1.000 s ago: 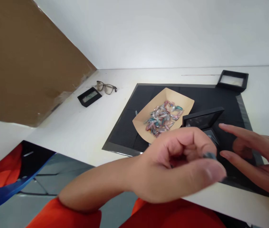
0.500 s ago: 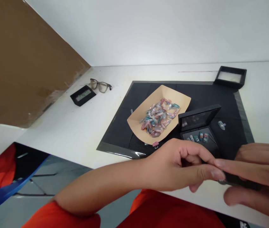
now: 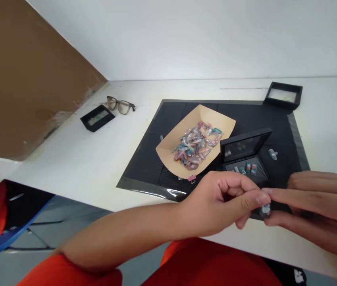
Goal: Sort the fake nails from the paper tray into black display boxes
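Observation:
Near the mat's front right corner, my left hand (image 3: pixel 224 202) pinches a small glittery nail tip (image 3: pixel 265 209) between thumb and index finger. From the right, my right hand (image 3: pixel 320 202) has its index finger and thumb on the same piece. Just behind them stands a black case (image 3: pixel 263 169) with its windowed lid raised; several decorated nail tips (image 3: pixel 251 168) lie inside. A cardboard tray (image 3: pixel 168 153) to the left holds a heap of small wrapped pieces (image 3: pixel 196 145). Its pink clip (image 3: pixel 192 178) is at the front edge.
The black mat (image 3: pixel 141 167) lies on the white table (image 3: pixel 67 159). A clear piece (image 3: pixel 272 154) is right of the case. Glasses (image 3: pixel 121 105) and a small black box (image 3: pixel 97 118) sit at the left, another black box (image 3: pixel 284 95) at the back right.
My right hand has moved left, and its thumb has closed in on the piece at my left fingertips. The glittery piece now shows between the hands. The whole view has shifted slightly.

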Available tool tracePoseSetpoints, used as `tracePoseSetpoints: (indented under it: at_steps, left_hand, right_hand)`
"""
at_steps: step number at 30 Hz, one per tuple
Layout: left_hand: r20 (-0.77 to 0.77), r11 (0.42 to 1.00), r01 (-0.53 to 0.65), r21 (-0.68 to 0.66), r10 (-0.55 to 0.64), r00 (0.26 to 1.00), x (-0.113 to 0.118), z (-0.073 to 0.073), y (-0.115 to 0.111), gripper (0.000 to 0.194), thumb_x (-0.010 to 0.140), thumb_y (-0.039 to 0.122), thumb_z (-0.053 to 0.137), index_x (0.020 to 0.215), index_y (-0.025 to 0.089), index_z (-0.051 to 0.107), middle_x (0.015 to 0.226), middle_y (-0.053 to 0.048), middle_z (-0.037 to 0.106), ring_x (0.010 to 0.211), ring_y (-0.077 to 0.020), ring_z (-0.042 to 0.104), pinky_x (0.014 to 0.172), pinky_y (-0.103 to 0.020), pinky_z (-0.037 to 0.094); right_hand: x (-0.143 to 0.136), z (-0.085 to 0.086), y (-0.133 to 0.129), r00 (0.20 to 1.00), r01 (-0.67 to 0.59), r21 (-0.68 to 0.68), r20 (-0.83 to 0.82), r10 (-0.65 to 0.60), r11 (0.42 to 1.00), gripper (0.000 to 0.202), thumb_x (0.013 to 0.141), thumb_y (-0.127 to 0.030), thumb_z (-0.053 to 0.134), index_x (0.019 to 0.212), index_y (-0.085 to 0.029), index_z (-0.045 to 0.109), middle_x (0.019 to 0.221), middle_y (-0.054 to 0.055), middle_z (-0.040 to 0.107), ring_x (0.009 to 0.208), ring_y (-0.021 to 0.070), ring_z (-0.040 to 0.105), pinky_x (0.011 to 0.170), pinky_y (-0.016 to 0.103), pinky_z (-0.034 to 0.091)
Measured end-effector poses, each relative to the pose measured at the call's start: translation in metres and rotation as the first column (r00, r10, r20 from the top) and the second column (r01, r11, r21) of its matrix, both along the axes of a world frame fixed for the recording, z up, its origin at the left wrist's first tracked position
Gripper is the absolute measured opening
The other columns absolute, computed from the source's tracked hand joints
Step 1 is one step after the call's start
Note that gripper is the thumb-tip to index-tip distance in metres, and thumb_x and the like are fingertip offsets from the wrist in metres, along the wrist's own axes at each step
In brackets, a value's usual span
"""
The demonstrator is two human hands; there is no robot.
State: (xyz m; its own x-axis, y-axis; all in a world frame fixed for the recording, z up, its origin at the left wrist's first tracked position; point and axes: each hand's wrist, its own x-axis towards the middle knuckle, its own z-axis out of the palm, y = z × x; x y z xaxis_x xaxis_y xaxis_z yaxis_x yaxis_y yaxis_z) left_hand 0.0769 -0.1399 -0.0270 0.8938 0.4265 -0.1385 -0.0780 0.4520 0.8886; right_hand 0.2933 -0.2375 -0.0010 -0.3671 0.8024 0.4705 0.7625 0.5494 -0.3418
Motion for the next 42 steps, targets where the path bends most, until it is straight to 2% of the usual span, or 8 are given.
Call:
tracePoseSetpoints:
  at_steps: [3,8,13,16,21,32,36,42]
  left_hand:
    - [-0.017,1.000,-0.007,-0.014,0.007,1.000,-0.001,-0.002,0.000,0.046,0.095,0.055,0.092,0.086,0.017,0.069,0.054,0.008,0.060,0.047,-0.0045,0.049,0.051,-0.017,0.043]
    - [-0.049,0.999,-0.010,0.031,0.011,0.999,-0.006,0.004,0.003,0.054,0.105,0.069,0.074,0.099,0.016,0.073,0.051,0.008,0.058,0.043,-0.0057,0.046,0.050,-0.018,0.042]
    - [0.119,0.957,-0.151,0.247,0.124,0.985,-0.013,0.012,0.011,0.070,0.116,0.057,0.061,0.058,0.020,0.046,0.046,0.005,0.042,0.043,-0.0056,0.041,0.045,-0.018,0.032]
    - [0.304,0.923,-0.145,0.358,0.032,0.952,-0.017,0.011,0.014,0.063,0.116,0.040,0.064,0.060,0.019,0.043,0.051,0.005,0.043,0.047,-0.0062,0.041,0.047,-0.020,0.033]
    - [0.362,0.878,-0.030,0.477,-0.166,0.917,-0.021,0.007,0.012,0.044,0.107,0.023,0.075,0.070,0.022,0.050,0.057,0.004,0.054,0.054,-0.0093,0.050,0.055,-0.023,0.040]
    - [0.241,0.818,0.037,0.574,-0.212,0.947,-0.021,0.008,0.011,0.038,0.100,0.022,0.071,0.068,0.025,0.050,0.059,0.001,0.063,0.057,-0.0131,0.055,0.054,-0.029,0.041]
    - [0.227,0.794,0.043,0.606,-0.225,0.947,-0.022,0.005,0.010,0.046,0.110,0.040,0.063,0.068,0.025,0.052,0.059,-0.002,0.064,0.056,-0.0148,0.055,0.052,-0.031,0.041]
    - [0.276,0.763,-0.021,0.646,-0.209,0.938,-0.021,0.005,0.011,0.040,0.109,0.033,0.065,0.071,0.024,0.056,0.061,-0.001,0.067,0.057,-0.0146,0.058,0.054,-0.030,0.043]
  right_hand:
    - [-0.001,-0.006,-0.004,0.995,0.068,-0.012,-0.066,-0.069,0.998,0.016,0.118,-0.041,0.057,0.119,-0.037,0.072,0.073,-0.005,0.080,0.055,0.0146,0.072,0.052,0.028,0.058]
    - [0.005,-0.008,-0.007,0.975,0.141,-0.107,-0.159,-0.157,0.984,0.020,0.112,-0.035,0.067,0.128,-0.042,0.075,0.066,-0.007,0.070,0.050,0.0140,0.066,0.051,0.028,0.055]
    - [0.026,-0.005,0.004,0.984,0.178,-0.113,0.002,-0.179,0.977,0.019,0.109,-0.046,0.070,0.113,-0.032,0.081,0.069,-0.003,0.072,0.052,0.0140,0.066,0.049,0.028,0.052]
    - [0.034,-0.012,0.011,0.990,0.123,-0.218,0.099,-0.104,0.968,0.027,0.109,-0.050,0.068,0.109,-0.029,0.086,0.072,-0.001,0.074,0.055,0.0153,0.070,0.048,0.027,0.053]
    - [0.038,-0.024,0.012,0.990,0.116,-0.327,0.110,-0.084,0.938,0.042,0.112,-0.062,0.061,0.111,-0.032,0.091,0.074,0.002,0.075,0.054,0.0144,0.068,0.044,0.024,0.047]
    - [0.037,-0.025,0.015,0.997,0.071,-0.386,0.068,-0.049,0.920,0.034,0.113,-0.051,0.065,0.132,-0.035,0.089,0.073,0.000,0.071,0.053,0.0109,0.063,0.046,0.020,0.045]
    - [0.034,-0.026,0.015,0.997,0.071,-0.381,0.030,-0.065,0.922,0.034,0.113,-0.049,0.065,0.131,-0.034,0.089,0.073,-0.001,0.068,0.052,0.0100,0.061,0.047,0.020,0.045]
    - [0.035,-0.029,0.017,0.998,0.069,-0.378,0.018,-0.067,0.923,0.031,0.113,-0.046,0.065,0.123,-0.033,0.091,0.067,-0.003,0.063,0.051,0.0102,0.059,0.045,0.021,0.042]
